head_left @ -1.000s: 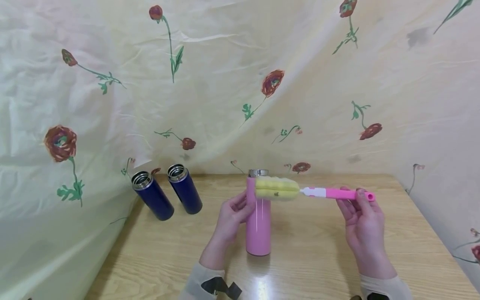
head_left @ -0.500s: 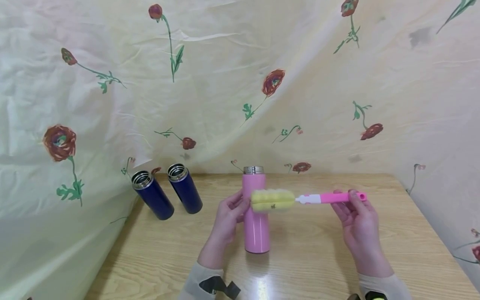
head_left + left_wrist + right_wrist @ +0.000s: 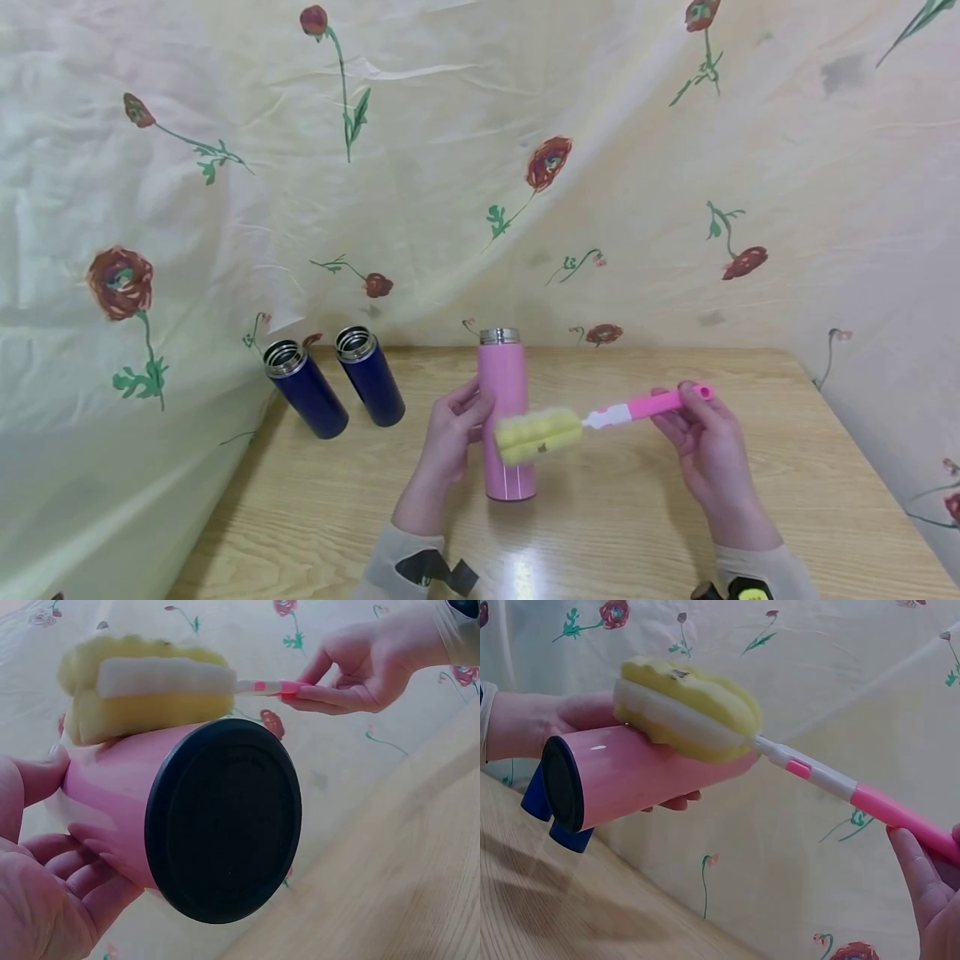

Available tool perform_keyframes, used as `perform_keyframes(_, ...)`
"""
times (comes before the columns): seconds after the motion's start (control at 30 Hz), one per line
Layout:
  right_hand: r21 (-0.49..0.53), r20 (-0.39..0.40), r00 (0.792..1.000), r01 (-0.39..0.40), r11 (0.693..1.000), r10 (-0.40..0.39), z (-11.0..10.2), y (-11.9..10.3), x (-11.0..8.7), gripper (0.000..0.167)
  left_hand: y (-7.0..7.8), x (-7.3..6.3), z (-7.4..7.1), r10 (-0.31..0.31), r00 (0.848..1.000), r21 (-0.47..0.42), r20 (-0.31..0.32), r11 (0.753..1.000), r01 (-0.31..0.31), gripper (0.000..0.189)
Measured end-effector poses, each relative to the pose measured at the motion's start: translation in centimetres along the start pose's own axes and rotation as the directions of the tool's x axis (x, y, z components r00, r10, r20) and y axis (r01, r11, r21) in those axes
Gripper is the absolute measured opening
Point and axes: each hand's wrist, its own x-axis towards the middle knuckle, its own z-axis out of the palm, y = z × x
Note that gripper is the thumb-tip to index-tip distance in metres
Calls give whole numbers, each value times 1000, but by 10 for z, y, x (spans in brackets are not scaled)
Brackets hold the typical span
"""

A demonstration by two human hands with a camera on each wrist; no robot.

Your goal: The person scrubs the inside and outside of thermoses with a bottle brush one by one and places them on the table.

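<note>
Toward the near side of the tabletop, whose front edge is out of view, your two sleeved forearms reach forward, a dark strap at each wrist. Your right grip, over the right half, is grasping a brush near the free end of its pink handle; this end hold, in my judgement, leaves the whole yellow sponge head unobstructed. Your left grip is grasping the pink bottle by its left side, thumb to one face and fingers to the other, presumably to steady it while leaving its right wall exposed. You have the bottle raised off the tabletop, a little left of midway between the side edges; its dark base shows in the left wrist view. The sponge head lies across the outer wall, apparently touching, below the steel neck. Farther off, near the back left corner, a blue bottle and a second blue bottle stand uncapped, just beside each other, probably placed there to be out of your forearms' way. Beyond the back edge you have a flowered cloth hanging.
</note>
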Motion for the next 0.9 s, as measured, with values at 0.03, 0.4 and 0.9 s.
perform_keyframes(0.03,-6,9,1000,-5,1000,5,0,0,0,17,0,0,0,-1,1000,-3,-2,1000,1,60)
perform_keyframes(0.4,-114,98,995,-6,993,17,-1,3,0,21,3,-1,-1,6,1000,-10,-5,1000,-6,61)
perform_keyframes(0.9,-264,174,983,-8,964,56,-6,1,1,24,0,0,-1,1,1000,1,-7,1000,-1,60)
